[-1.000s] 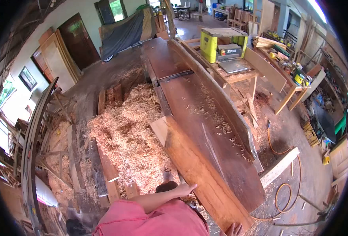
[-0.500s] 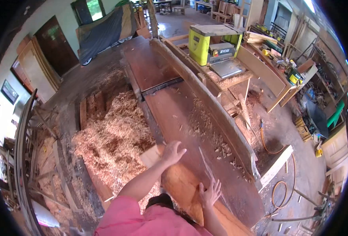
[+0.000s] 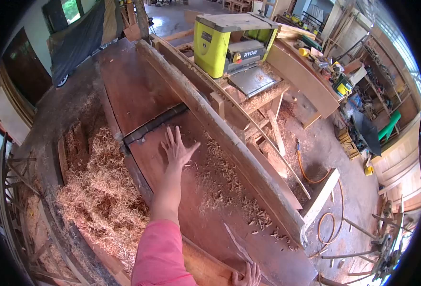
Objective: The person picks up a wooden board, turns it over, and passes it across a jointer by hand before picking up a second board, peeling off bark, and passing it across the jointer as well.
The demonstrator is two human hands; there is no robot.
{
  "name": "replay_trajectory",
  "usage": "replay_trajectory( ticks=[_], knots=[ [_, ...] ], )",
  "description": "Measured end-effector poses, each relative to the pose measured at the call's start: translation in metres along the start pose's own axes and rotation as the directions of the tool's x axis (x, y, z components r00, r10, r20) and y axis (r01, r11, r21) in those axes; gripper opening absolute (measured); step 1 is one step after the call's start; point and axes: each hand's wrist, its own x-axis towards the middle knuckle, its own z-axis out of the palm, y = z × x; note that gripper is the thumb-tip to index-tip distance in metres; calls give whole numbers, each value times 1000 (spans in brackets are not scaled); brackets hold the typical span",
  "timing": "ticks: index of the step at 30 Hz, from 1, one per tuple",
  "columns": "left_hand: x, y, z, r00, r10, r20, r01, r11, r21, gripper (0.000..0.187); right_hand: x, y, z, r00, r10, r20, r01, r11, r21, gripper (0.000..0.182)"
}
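Observation:
My left hand (image 3: 178, 148) reaches forward over the brown metal bed (image 3: 172, 190) of a long jointer, fingers spread and nothing in them. Just ahead of its fingertips, a dark cutter slot (image 3: 155, 124) crosses the bed. At the bottom of the view, my right hand (image 3: 248, 275) is closed over the edge of a wooden board (image 3: 203, 262), its lower part cut off by the frame. The board lies along the near side of the bed, partly hidden by my pink sleeve. Loose shavings (image 3: 224, 171) are scattered beside the long fence (image 3: 220, 126).
A large heap of wood shavings (image 3: 105, 190) lies left of the jointer. Beyond the fence stands a green Ryobi planer (image 3: 236, 45). An orange hose (image 3: 341, 205) curls over the floor at right, near a cluttered workbench (image 3: 310, 62).
My left hand has moved forward along the bed towards the cutter slot. My right hand has gone from spread to closed on the board, lower in view. The camera view has shifted.

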Motion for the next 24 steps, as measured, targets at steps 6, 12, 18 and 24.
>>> replay_trajectory(
  ticks=[6,12,18,24],
  knots=[
    [1,-1,21,936,315,156,-333,937,107,113,-2,-2,-5,997,29,71,-27,999,-29,70],
    [-17,25,27,915,401,35,-403,912,78,115,-6,2,2,1000,9,23,-9,1000,15,67],
    [-26,79,46,836,457,304,-490,871,41,126,-5,3,-1,999,14,38,-17,996,82,69],
    [-233,166,50,557,442,703,151,778,-609,93,-1,-6,-8,999,34,4,-35,994,105,56]
  ],
)
